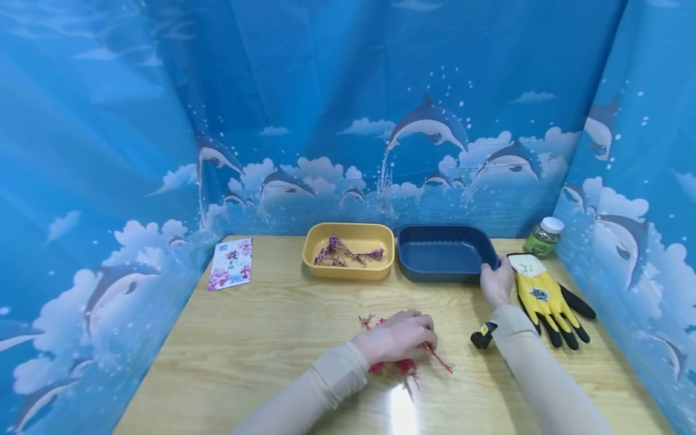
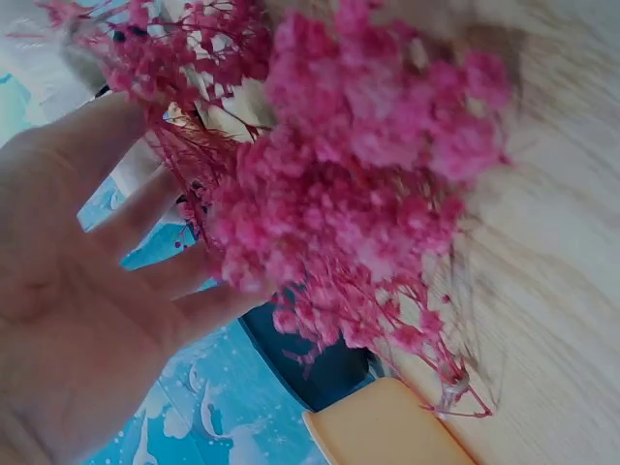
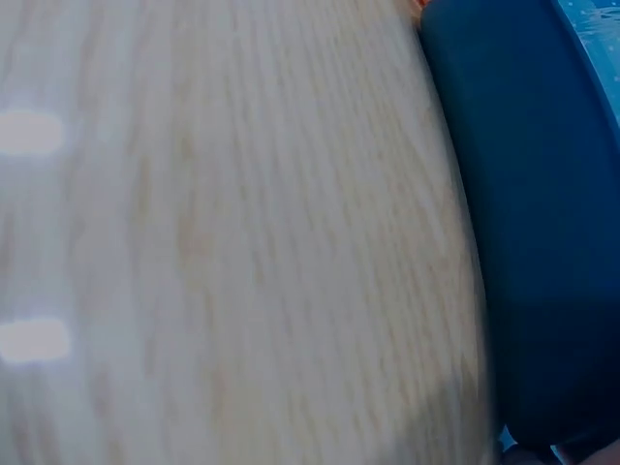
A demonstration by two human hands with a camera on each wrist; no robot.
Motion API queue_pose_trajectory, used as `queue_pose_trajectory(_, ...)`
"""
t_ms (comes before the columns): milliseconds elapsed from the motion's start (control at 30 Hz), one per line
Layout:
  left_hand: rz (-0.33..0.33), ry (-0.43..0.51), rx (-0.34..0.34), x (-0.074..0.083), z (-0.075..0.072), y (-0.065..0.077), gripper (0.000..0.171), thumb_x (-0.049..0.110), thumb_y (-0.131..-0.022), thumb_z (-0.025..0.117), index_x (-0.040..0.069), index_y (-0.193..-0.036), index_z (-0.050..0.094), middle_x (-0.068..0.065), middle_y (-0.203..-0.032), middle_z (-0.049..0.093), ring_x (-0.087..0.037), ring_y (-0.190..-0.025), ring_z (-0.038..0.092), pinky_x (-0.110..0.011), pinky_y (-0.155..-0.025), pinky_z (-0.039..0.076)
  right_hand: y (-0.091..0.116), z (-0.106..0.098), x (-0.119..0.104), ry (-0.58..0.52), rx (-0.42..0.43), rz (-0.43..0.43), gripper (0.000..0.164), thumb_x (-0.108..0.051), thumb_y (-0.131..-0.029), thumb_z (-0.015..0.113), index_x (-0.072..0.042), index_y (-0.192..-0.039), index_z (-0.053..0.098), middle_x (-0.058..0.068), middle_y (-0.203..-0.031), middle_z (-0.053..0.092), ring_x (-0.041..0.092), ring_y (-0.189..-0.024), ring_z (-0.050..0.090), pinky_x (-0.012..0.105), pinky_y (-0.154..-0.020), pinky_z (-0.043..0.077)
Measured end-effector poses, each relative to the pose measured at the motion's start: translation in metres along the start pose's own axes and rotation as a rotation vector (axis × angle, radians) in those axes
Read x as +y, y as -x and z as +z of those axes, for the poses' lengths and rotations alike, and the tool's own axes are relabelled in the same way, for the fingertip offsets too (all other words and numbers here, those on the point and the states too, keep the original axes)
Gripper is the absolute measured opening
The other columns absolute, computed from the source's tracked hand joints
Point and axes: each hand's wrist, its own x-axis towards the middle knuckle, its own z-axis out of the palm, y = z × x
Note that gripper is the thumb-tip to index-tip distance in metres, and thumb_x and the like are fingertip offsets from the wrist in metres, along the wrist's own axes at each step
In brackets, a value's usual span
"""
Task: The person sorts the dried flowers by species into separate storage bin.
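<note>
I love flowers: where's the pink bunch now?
In the head view, the pink bunch lies lower right of centre, under the left hand, nearer than the yellow tray.

A white-lidded jar [image 1: 542, 239] stands just behind the yellow-and-black work glove [image 1: 544, 295]. A flower-printed card [image 1: 231, 264] lies well to the glove's left, and a dolphin-print curtain [image 1: 326, 90] hangs beyond the glove.

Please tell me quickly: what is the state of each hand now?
Left hand: at the pink flowers; fingertips hidden, so whether it grips cannot be told.
Right hand: closed, holding the dark blue tray by its right end.
</note>
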Motion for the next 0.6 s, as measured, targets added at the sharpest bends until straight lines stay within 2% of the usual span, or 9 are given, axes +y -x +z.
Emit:
queue_pose_trajectory(133, 0.012, 0.017, 0.1, -0.004, -0.002, 0.002, 0.019, 0.042, -0.097, 0.073, 0.036, -0.116, 0.073, 0.011, -0.132, 0.066, -0.012, -0.13, 0.059, -0.029, -0.117, 0.046, 0.0, -0.002, 0.0, 0.019, -0.018, -0.002, 0.055, -0.014, -0.108, 0.041, 0.003, -0.16, 0.032, 0.032, -0.162, 0.04, 0.047, -0.151, 0.04, 0.058, -0.128, 0.035)
queue_pose_trajectory(267, 0.045, 0.047, 0.22, -0.009, -0.001, 0.003, 0.022, 0.039, -0.1, 0.07, 0.032, -0.12, 0.073, 0.014, -0.127, 0.071, -0.005, -0.125, 0.062, -0.023, -0.118, 0.045, 0.002, -0.003, 0.0, 0.034, -0.04, 0.0, 0.056, -0.016, -0.109, 0.04, 0.002, -0.161, 0.029, 0.032, -0.163, 0.037, 0.048, -0.152, 0.038, 0.06, -0.128, 0.034)
queue_pose_trajectory(400, 0.044, 0.19, 0.339, -0.012, -0.005, 0.005, 0.024, 0.035, -0.101, 0.069, 0.026, -0.122, 0.073, 0.012, -0.121, 0.075, -0.002, -0.116, 0.067, -0.016, -0.112, 0.048, 0.003, -0.003, 0.001, 0.033, -0.039, -0.016, 0.056, -0.015, -0.108, 0.041, 0.002, -0.161, 0.03, 0.032, -0.163, 0.039, 0.047, -0.152, 0.038, 0.059, -0.128, 0.034)
queue_pose_trajectory(533, 0.0, 0.36, 0.367, -0.014, -0.01, 0.008, 0.025, 0.034, -0.103, 0.066, 0.023, -0.124, 0.073, 0.009, -0.12, 0.076, -0.002, -0.114, 0.068, -0.014, -0.108, 0.05, 0.004, -0.004, 0.001, 0.041, -0.042, -0.018, 0.057, -0.015, -0.108, 0.041, 0.003, -0.16, 0.03, 0.032, -0.162, 0.039, 0.048, -0.151, 0.038, 0.06, -0.128, 0.034)
queue_pose_trajectory(600, -0.028, 0.412, 0.371, -0.015, -0.013, 0.009, 0.026, 0.034, -0.103, 0.066, 0.022, -0.125, 0.073, 0.008, -0.121, 0.076, -0.003, -0.115, 0.069, -0.014, -0.108, 0.051, 0.005, -0.005, 0.001, 0.047, -0.043, -0.012, 0.057, -0.015, -0.108, 0.041, 0.003, -0.161, 0.03, 0.033, -0.162, 0.039, 0.048, -0.151, 0.038, 0.06, -0.127, 0.035)
